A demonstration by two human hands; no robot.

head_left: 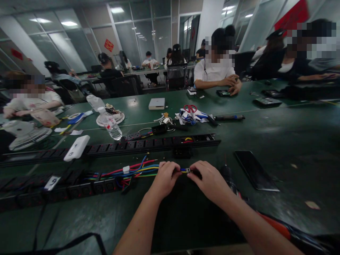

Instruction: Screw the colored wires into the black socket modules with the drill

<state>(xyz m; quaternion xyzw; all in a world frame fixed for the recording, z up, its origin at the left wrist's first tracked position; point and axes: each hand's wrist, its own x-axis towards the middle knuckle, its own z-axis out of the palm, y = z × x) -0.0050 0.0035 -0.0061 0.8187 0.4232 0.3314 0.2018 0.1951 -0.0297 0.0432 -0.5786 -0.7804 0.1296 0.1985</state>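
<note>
My left hand (168, 177) is closed in a pinch around a bundle of blue and yellow wires (150, 167), with a short blue end showing past its fingertips. My right hand (206, 177) pinches a small metal connector (187, 170) at that blue end; its exact kind is too small to make out. The wires run left into an opened black power strip (106, 185), along with red and green ones. Just behind my hands lies a small black housing part (182, 152). Right of my right hand is a dark tool (228, 177), partly hidden by my arm.
A second power strip (148, 143) spans the table behind, bearing a white box (77, 148). Around it are a water bottle (111, 124), red-handled scissors (190, 108) and a screwdriver (230, 118). A phone (256, 170) lies at right. Other people sit across the table.
</note>
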